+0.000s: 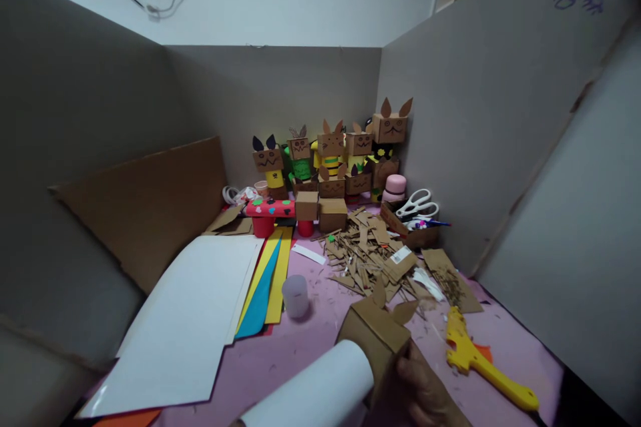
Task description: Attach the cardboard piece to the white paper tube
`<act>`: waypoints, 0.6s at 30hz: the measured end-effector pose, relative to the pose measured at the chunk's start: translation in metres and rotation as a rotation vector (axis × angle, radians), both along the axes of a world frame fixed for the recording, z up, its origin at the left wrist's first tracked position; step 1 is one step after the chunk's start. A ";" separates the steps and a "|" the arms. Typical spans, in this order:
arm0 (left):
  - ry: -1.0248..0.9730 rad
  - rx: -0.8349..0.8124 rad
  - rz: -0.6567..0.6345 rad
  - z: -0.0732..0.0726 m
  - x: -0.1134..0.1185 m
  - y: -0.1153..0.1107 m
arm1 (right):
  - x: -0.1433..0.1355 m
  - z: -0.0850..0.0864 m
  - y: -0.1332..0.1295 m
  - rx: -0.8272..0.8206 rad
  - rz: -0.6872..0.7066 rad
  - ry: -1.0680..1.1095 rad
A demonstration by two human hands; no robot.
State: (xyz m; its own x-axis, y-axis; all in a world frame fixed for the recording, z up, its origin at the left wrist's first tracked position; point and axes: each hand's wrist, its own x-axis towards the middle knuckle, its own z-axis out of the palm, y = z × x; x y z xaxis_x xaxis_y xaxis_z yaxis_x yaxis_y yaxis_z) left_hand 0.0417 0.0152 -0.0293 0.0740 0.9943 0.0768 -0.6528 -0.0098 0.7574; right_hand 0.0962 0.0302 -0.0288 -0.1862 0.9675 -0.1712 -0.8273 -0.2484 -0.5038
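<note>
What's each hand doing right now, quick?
Left hand: not in view.
Right hand: closed on the eared cardboard box, beside a white paper roll.

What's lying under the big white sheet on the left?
Under the white sheet, yellow, blue and red paper edges stick out right, orange paper at the bottom. Anything farther beneath is covered.

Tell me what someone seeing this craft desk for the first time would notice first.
Probably the row of cardboard box figures with pointed ears, lined up against the back wall. Next, the heap of cardboard scraps mid-table on the pink surface, and the bright yellow tool at right. Up close, a hand touches an eared cardboard box beside a white paper roll.
</note>
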 end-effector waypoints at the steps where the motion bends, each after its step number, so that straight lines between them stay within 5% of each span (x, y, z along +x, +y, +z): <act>1: -0.138 0.029 0.004 -0.006 0.007 0.001 | -0.001 0.002 -0.001 0.000 0.007 0.019; 5: -0.295 0.055 -0.006 -0.022 0.024 0.004 | -0.002 0.004 -0.003 -0.028 0.029 0.039; 18: -0.237 -0.069 -0.064 -0.017 0.025 0.003 | 0.009 -0.013 -0.010 -0.100 0.034 0.017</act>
State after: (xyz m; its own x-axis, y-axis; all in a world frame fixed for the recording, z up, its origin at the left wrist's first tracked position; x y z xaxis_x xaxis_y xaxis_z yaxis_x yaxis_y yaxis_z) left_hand 0.0663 0.0182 -0.0465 0.1250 0.9916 0.0315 -0.8101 0.0837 0.5803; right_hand 0.1048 0.0198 -0.0422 -0.2225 0.9388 -0.2629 -0.8255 -0.3248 -0.4615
